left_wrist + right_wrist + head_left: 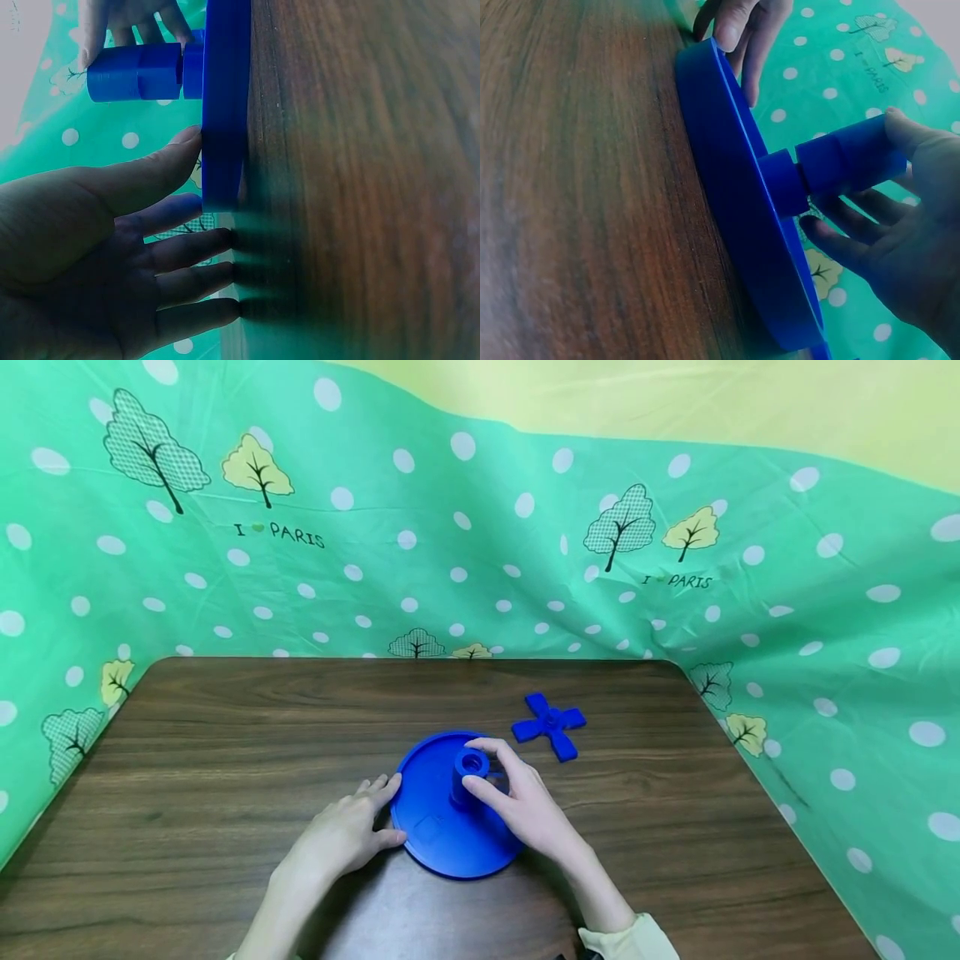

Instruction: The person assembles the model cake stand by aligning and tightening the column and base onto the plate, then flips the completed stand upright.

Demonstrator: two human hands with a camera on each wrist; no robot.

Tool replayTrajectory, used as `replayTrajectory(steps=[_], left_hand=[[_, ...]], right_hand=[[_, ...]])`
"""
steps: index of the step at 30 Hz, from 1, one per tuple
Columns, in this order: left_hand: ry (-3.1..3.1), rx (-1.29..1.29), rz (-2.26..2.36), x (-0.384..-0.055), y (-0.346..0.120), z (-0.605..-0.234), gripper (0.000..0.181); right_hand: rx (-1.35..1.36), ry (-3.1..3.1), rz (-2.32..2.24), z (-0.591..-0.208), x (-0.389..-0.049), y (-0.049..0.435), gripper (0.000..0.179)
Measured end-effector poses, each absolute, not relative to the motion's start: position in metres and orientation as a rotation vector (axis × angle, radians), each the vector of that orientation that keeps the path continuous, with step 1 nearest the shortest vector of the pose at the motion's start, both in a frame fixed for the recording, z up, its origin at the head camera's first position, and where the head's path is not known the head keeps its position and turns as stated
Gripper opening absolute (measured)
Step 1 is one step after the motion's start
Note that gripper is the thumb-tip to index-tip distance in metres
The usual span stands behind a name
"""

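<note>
A round blue disc (427, 837) with a raised rim lies on the table. Over its middle a hollow blue cylinder (462, 783) stands upright. In the right wrist view a thin dark gap parts this cylinder (847, 157) from a short blue stub (782, 182) on the disc. Thumb and fingers of my right hand (529, 802) grip the cylinder near its top from the right. My left hand (347, 827) rests beside the disc, thumb and forefinger against the rim's left side. Its fingers look mostly straight in the left wrist view.
Behind the disc, to the right, a flat blue cross-shaped piece (551, 720) with several blades lies on the brown wooden table (225, 735). A green dotted cloth (450, 552) hangs along the back and sides of the table.
</note>
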State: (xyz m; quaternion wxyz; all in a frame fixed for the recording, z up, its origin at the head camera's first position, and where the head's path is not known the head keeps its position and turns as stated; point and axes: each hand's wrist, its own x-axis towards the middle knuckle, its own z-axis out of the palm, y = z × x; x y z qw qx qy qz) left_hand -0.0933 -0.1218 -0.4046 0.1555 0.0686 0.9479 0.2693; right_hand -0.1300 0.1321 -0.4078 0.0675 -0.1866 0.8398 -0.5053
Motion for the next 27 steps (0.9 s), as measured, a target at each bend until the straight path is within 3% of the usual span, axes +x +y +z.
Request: replayTrajectory(steps=[9,22,27], left_hand=[[2.722,0.203,0.774,-0.0937,-0.1222,-0.4059,0.076],[2.723,0.217,0.769,-0.0935,-0.1222,-0.4049,0.076],[2.723,0.22,0.769,-0.0937,-0.1222,-0.4048,0.076]], right_hand=[[-0.591,2.543,-1.477,-0.4087,-0.1311,0.1338,0.05],[-0.567,2.479,-1.51,-0.4114,-0.1349,0.1374,0.04],[-0.547,2.514,-1.509,-0.4121,-0.1338,0.1362,0.047]])
